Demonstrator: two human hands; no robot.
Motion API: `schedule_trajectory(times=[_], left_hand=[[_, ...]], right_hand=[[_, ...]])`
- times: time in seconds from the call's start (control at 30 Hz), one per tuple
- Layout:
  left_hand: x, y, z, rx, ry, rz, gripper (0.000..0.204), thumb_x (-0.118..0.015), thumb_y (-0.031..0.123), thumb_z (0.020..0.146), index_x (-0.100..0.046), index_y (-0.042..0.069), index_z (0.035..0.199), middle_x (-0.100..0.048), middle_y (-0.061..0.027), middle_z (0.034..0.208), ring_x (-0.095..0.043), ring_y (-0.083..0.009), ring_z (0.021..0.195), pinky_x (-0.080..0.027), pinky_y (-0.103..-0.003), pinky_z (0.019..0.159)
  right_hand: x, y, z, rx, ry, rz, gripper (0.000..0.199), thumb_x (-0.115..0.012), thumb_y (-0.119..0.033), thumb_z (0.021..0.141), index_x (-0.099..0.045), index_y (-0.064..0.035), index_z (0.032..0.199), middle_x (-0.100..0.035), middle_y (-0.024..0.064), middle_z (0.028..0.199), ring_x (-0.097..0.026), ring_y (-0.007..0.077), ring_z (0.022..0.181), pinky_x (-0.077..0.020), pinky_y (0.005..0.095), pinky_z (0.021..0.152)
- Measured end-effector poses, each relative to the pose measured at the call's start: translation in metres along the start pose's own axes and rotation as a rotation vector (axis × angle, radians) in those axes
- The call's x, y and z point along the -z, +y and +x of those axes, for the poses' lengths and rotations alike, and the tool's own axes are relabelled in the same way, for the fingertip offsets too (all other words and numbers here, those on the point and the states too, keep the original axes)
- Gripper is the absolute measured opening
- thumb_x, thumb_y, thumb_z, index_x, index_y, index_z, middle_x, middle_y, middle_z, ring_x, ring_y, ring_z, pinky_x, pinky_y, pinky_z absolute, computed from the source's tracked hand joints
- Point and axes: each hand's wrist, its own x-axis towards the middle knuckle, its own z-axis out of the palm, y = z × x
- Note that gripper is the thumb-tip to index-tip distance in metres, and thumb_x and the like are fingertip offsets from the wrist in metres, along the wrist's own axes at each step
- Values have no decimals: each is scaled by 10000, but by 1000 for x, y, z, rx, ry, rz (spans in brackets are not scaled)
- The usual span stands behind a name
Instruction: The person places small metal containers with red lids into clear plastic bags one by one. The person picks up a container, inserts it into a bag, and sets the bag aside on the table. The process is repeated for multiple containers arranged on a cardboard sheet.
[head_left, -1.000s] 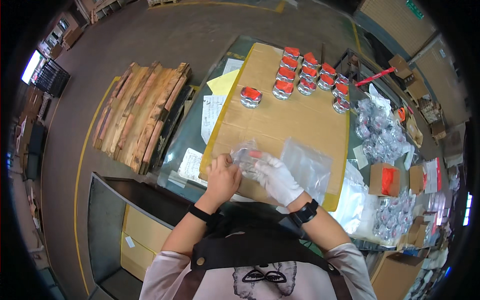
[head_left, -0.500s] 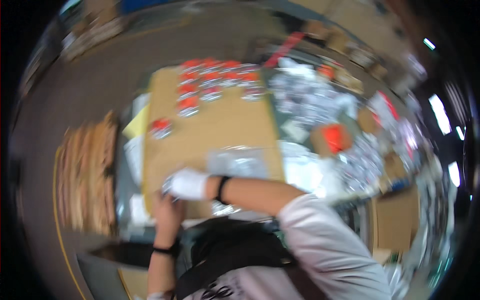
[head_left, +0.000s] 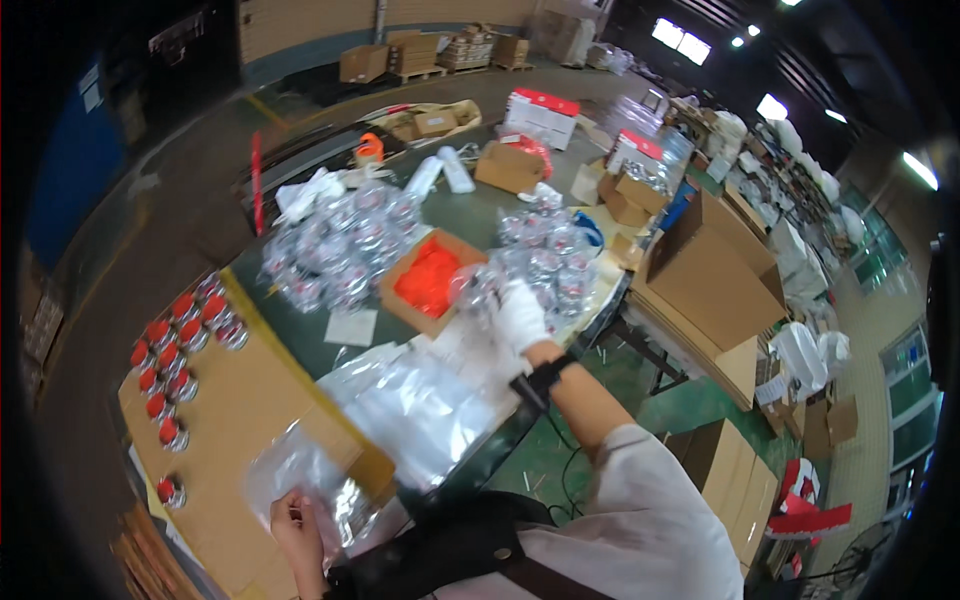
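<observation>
Crowded desk [head_left: 462, 222] — the gloved right hand [head_left: 520, 316] touches a bagged piece [head_left: 476, 288] beside the right pile [head_left: 562, 268], the left hand [head_left: 298, 530] curls at a near clear bag [head_left: 288, 460]. Can't tell either grip — a nudge could spill the pile.

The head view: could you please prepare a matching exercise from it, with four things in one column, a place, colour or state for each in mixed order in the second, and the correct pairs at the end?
Column one
1. Left hand
2. Red-topped silver items
3. Right hand
4. Small open carton

Column two
A. Wears a white glove
B. Has bright orange-red material inside
C. Bare, at a clear plastic bag
D. On the brown cardboard sheet

Correct pairs: 1-C, 2-D, 3-A, 4-B
</observation>
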Motion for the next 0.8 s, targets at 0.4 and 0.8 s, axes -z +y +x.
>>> schedule_trajectory(times=[0.4,0.8], left_hand=[[-56,-33,25,142,93,26,216,-727,168,827,-701,-41,876,-692,-156,765,-645,-193,703,-496,-321,651],[59,29,-7,190,268,-518,180,-631,105,936,-679,0,1074,-614,-32,849,-560,-110,740,-479,-260,660]], right_hand=[[-36,-69,-16,243,-323,588,203,-648,-210,868,-637,-10,833,-652,185,873,-629,357,826,-504,433,751],[-78,-288,-177,201,-1008,865,227,-704,-208,835,-690,19,839,-635,58,668,-571,115,636,-475,290,605]])
